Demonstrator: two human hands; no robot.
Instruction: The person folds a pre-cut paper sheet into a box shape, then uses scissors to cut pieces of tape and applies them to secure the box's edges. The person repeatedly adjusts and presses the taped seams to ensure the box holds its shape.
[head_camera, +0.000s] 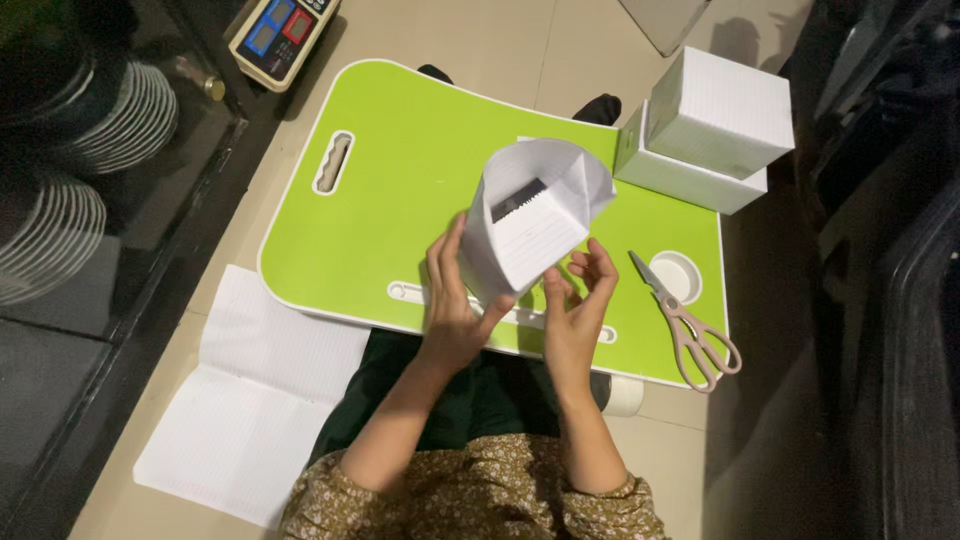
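Above the near edge of the green lap desk (400, 200), your left hand (452, 310) and right hand (578, 310) hold a half-folded paper box (530, 225) clear of the surface. Your left fingers are wrapped around its lower left corner; your right fingertips pinch narrowly at a flap on its lower right edge. The box's long axis runs from about 7 o'clock to 1 o'clock, its open mouth tilted away toward 1 o'clock, with a dark object partly visible inside. Judged from this grip, the loose upper flaps could spring open, or the creased corner could crumple, if the pinch slackens or the left hand squeezes too hard; tipping farther might let the contents slide out. At 4 o'clock from the box, pink-handled scissors (690, 325) lie on the desk, blades closed. At 9 o'clock of you, an open lined notebook (250, 400) rests on the floor. Farther, at 2 o'clock, two finished white boxes (705, 130) are stacked.
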